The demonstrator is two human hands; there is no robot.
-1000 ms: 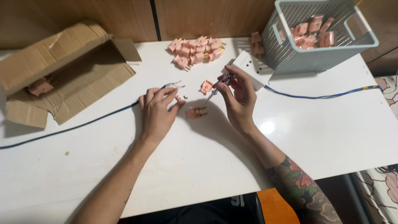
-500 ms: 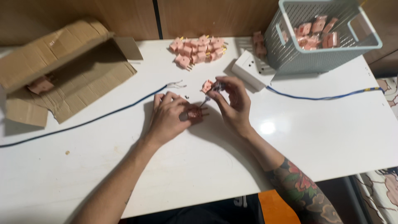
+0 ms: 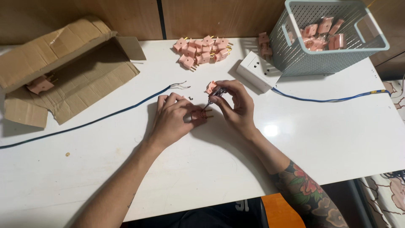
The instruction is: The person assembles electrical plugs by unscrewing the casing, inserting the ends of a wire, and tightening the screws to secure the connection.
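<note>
Beside the white plastic socket block, the left hand pinches a half-assembled pink plastic plug while the right hand grips a small clear-handled screwdriver at its screw; a loose heap of pink plugs waits behind.

On the bench, an opened cardboard box lies at the upper left of the frame, one plug inside it. A heap of plugs sits at upper centre. A basket holding more plugs stands at upper right, a socket block just left of it. A cable runs from the left edge toward centre.
</note>
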